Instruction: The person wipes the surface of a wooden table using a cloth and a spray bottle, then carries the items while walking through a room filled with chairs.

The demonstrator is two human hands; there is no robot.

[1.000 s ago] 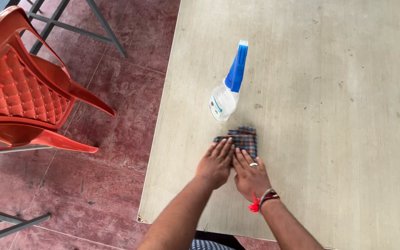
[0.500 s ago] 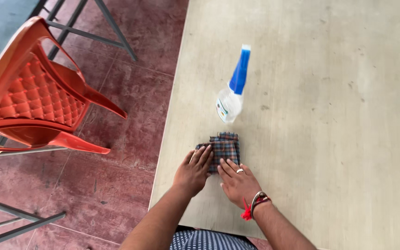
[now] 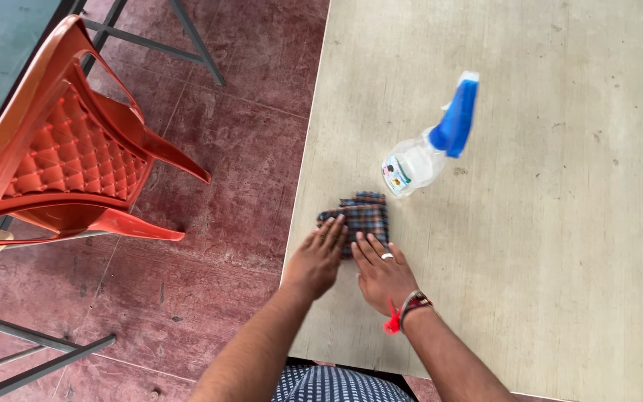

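A small folded checked cloth (image 3: 365, 214) in dark blue and red lies near the left edge of a pale worn table (image 3: 560, 223). My left hand (image 3: 315, 260) rests flat with its fingertips on the cloth's near left corner. My right hand (image 3: 381, 272), wearing a ring and a red thread with a bangle at the wrist, lies flat with its fingers on the cloth's near edge. Just beyond the cloth stands a clear spray bottle (image 3: 429, 149) with a blue trigger head.
An orange plastic chair (image 3: 68, 160) with a quilted seat stands on the reddish floor (image 3: 210, 223) to the left of the table. Grey metal legs (image 3: 150, 45) of other furniture show at the top left and bottom left.
Both hands have slid the cloth to the left, close to the table's edge, while still pressing flat on it. The camera view has shifted, so the bottle appears further right.
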